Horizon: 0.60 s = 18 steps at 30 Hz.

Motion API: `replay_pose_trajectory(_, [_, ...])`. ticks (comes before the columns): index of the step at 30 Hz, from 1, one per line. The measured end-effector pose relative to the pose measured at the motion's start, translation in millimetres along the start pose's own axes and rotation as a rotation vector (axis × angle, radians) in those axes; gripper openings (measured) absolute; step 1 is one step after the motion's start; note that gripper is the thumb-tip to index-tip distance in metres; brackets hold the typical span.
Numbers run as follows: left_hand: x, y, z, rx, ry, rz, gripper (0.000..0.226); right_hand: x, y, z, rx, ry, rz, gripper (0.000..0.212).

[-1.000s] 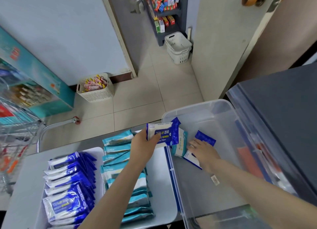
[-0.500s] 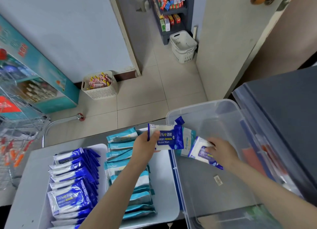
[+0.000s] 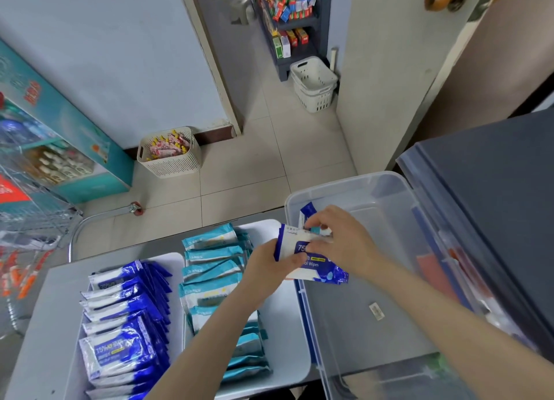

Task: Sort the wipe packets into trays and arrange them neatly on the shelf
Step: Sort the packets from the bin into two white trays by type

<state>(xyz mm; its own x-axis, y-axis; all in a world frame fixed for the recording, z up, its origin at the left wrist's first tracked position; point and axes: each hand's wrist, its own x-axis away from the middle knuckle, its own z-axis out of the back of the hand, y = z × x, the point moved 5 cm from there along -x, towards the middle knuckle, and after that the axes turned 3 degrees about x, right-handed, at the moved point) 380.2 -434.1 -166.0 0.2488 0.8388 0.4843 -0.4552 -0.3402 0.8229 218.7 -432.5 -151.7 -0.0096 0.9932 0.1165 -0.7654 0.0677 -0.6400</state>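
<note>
Both my hands meet over the near left corner of the clear plastic bin [image 3: 386, 189]. My left hand [image 3: 269, 266] grips a stack of blue alcohol wipe packets [image 3: 317, 269] from the left. My right hand [image 3: 341, 240] pinches the same stack from the top right. Another blue packet [image 3: 307, 212] and a teal one stand in the bin behind my right hand. The left white tray [image 3: 70, 366] holds a row of blue packets [image 3: 126, 315]. In the right white tray [image 3: 287, 339] stands a row of teal packets [image 3: 212, 267].
Both trays sit on a grey table [image 3: 39, 318]. The bin's lid [image 3: 431, 225] leans against a dark cabinet [image 3: 494, 189] at the right. On the floor beyond stand a white basket of snacks [image 3: 169, 155] and stacked white baskets [image 3: 314, 83]. A wire cart [image 3: 33, 213] is at the left.
My right hand lifted a blue packet off the bin floor and brought it left onto the packet in my left hand. Both hands now hold the packets together.
</note>
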Motion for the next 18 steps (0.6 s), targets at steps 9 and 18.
replay_pose_trajectory(9, [9.0, -11.9, 8.2, -0.013, -0.216, 0.075, 0.032, 17.9, 18.2, -15.0, 0.019, -0.324, -0.053, 0.032])
replay_pose_trajectory(18, [7.5, 11.9, 1.8, -0.808, -0.225, -0.117, 0.029, 18.9, -3.0, -10.3, 0.083, -0.264, 0.012, 0.028])
